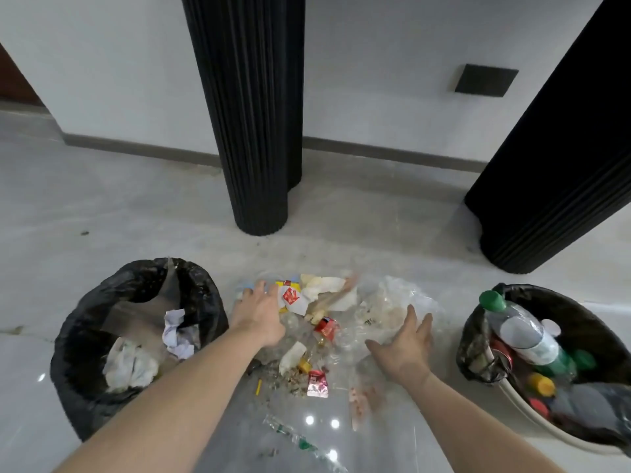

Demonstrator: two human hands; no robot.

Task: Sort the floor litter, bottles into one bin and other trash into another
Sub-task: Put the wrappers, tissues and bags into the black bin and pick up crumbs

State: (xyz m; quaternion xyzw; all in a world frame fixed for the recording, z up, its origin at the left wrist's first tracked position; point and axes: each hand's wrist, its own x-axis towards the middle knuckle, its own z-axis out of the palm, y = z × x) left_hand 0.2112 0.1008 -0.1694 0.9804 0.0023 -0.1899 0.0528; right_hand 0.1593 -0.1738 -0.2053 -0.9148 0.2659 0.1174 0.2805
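Head view: the litter pile lies between the trash bin to its left and the bottle bin to its right. The left hand reaches over the pile's far-left edge, fingers spread, holding nothing. The right hand hovers open at its right. Picking seems underway; next comes choosing a piece and gripping it.
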